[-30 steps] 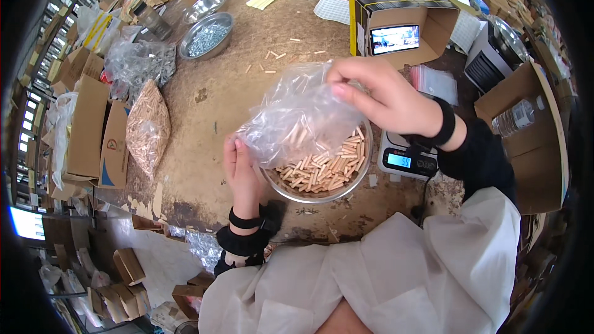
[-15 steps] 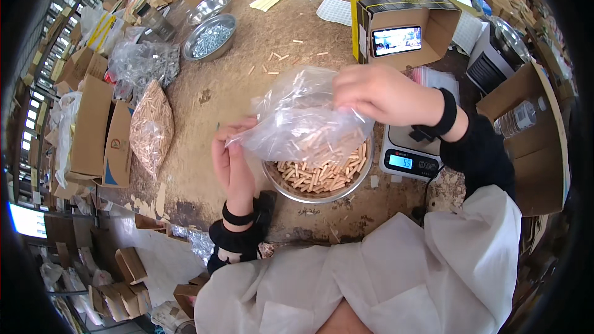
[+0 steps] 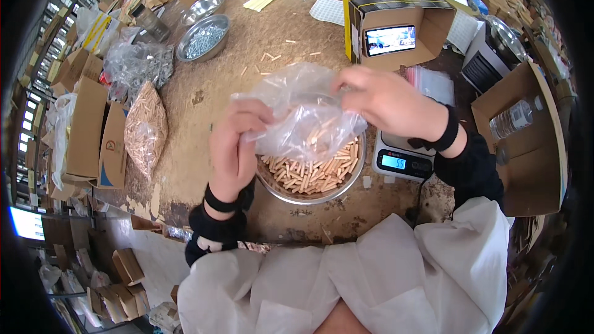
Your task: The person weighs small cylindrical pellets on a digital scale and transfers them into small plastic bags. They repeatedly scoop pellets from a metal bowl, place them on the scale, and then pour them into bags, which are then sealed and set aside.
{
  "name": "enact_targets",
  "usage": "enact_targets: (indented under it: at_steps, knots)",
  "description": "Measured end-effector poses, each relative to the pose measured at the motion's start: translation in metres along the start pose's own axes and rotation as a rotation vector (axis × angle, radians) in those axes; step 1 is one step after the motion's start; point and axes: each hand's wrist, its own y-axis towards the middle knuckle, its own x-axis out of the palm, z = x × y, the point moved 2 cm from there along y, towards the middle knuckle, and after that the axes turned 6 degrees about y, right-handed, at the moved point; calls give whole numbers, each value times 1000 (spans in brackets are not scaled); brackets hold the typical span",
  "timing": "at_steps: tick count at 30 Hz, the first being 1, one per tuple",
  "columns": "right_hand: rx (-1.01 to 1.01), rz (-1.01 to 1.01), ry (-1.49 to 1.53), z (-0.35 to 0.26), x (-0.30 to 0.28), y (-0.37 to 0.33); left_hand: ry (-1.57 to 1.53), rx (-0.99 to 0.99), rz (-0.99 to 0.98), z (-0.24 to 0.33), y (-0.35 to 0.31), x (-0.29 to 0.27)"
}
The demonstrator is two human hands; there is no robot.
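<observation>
clear plastic bag (image 3: 300, 108), raised between two hands over a metal bowl (image 3: 309, 199), is crumpling as we are looking down. the left hand (image 3: 238, 133) is gripping its left edge; the right hand (image 3: 387, 99), slightly blurred, is pinching the right. wooden dowels (image 3: 309, 176) are lying in the bowl, and a few are showing at the film; whether inside or behind it, we cannot tell. we are judging spillage the main risk: a slipping pinch or tipping mouth could be scattering dowels over the desk (image 3: 192, 142), where loose pieces (image 3: 290, 41) are lying. compared with a second ago, we are seeing the left hand sitting higher and the bag spreading rounder.
</observation>
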Motion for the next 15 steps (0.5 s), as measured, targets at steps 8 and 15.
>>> enact_targets:
  at_steps: [8, 15]
  knots:
    - [-92, 218, -90, -9, -27, 13, 233, 389, -87, 26, 56, -6]
    - [-51, 218, -78, -5, -20, -3, 364, 617, -194, 41, 47, 3]
